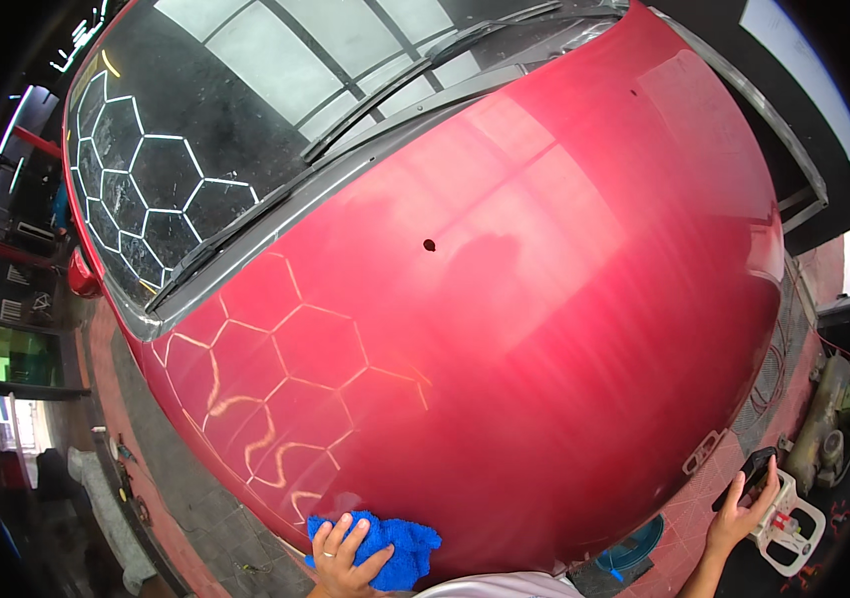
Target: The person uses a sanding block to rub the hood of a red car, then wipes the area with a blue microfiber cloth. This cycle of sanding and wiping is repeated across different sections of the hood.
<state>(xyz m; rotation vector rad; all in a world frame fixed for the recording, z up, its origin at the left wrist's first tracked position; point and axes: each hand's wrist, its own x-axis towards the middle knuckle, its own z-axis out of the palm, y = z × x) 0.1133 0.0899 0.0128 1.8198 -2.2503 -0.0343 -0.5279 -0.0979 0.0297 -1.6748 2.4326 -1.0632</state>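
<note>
My left hand (345,553) presses a bright blue microfiber cloth (395,548) onto the lower left edge of a glossy red car hood (505,419). Its fingers are spread over the cloth, which is bunched beneath them. A ring shows on one finger. Off the hood's front right side, my right hand (741,513) is raised with its fingers around a black object with rounded edges (758,462). Its kind I cannot make out. A small dark hole (429,245) marks the middle of the hood.
Wipers (385,95) lie along the windshield, top left. Below my right hand stands a white plastic stool (792,528); a teal basin (636,546) sits on the floor by the car's front. A tank-like machine (819,424) is at far right. Hexagonal lights reflect on the hood.
</note>
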